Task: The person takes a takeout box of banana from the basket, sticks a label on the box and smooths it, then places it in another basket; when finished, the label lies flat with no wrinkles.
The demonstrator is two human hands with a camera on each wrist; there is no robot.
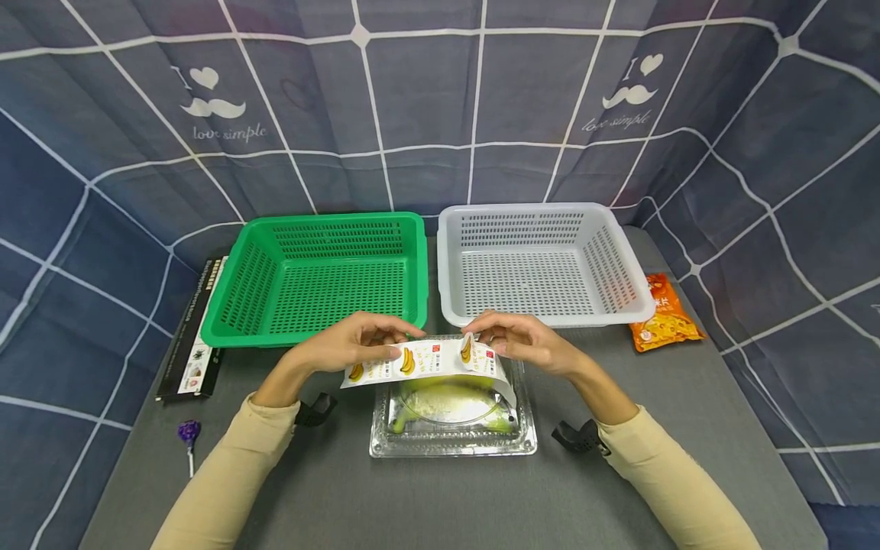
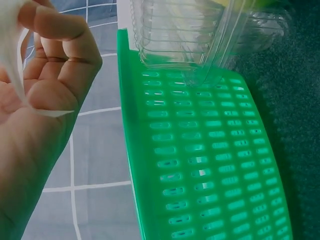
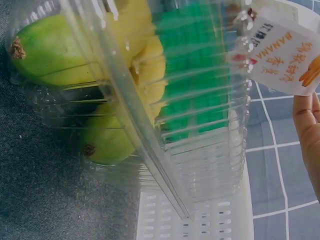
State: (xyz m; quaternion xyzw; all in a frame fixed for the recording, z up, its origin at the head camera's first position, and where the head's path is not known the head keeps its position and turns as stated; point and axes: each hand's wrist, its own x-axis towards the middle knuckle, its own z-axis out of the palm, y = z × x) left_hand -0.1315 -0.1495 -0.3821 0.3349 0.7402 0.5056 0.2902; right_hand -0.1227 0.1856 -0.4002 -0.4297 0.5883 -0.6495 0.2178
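In the head view a clear plastic clamshell box (image 1: 454, 447), lid down, stands on the table with green-yellow bananas (image 1: 447, 397) inside. Above it a white strip of banana stickers (image 1: 426, 367) stretches between both hands. My left hand (image 1: 337, 350) pinches the strip's left part between thumb and fingers. My right hand (image 1: 529, 344) pinches a sticker (image 1: 467, 348) that curls up from the strip near its right end. In the right wrist view Chinese characters and "BANANA" show on a sticker (image 3: 280, 55); the banana tips (image 3: 50, 50) show through the box.
Behind the box stand a green basket (image 1: 344, 294) on the left and a white basket (image 1: 529, 279) on the right. An orange snack bag (image 1: 663, 317) lies far right. At the left are a black-and-white flat box (image 1: 195, 344) and a purple lollipop (image 1: 189, 433).
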